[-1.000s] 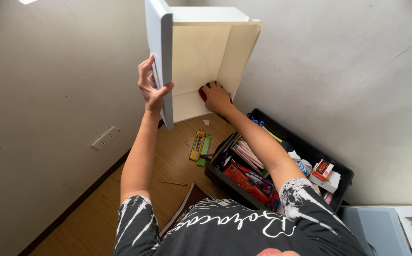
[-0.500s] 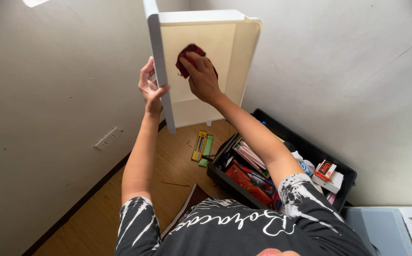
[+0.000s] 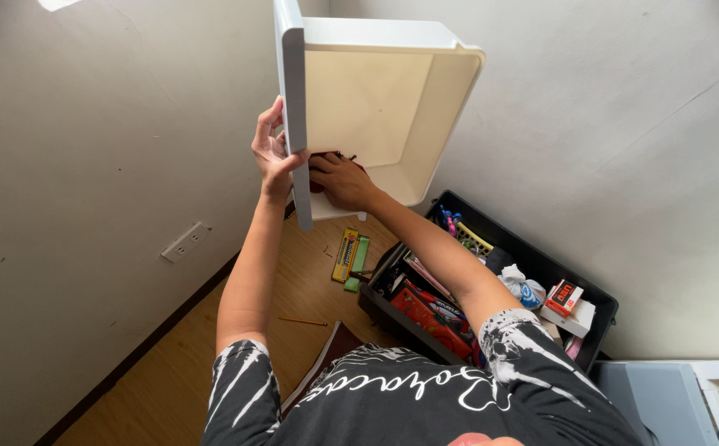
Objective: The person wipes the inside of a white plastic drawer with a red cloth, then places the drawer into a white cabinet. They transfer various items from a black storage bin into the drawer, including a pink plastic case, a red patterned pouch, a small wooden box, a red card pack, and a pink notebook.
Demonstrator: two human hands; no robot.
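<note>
Above the wooden floor, at the corner of 2 grey walls: a person holds a white drawer (image 3: 376,107) raised at arm's length, its open side turned toward them.
Drawer: white plastic, cream inside, tilted on edge; its front panel runs down the left side, its lower rim hangs over the floor.
Left hand (image 3: 274,161): grip closed on the front panel of the drawer, thumb on the inner side, fingers on the outer face.
Right hand (image 3: 339,177): reaching inside the drawer at its lower left corner, just beside the front panel; grip closed over a dark red cloth (image 3: 316,187), pressed against the inner wall.
Cloth: mostly hidden under the right hand; only small red edges show.
Hands: close together, with the front panel between them.
Black bin (image 3: 558,277): stands on the floor against the right wall, below the right arm; packed with red packages, pink sticks, a white crumpled item and a small red and white box.
Floor (image 3: 293,289): a yellow pack (image 3: 344,253) and a green strip (image 3: 358,258) lie side by side near the bin; a pencil (image 3: 302,320) lies apart, nearer the person.
Wall socket (image 3: 182,241): white, low on the left wall.
</note>
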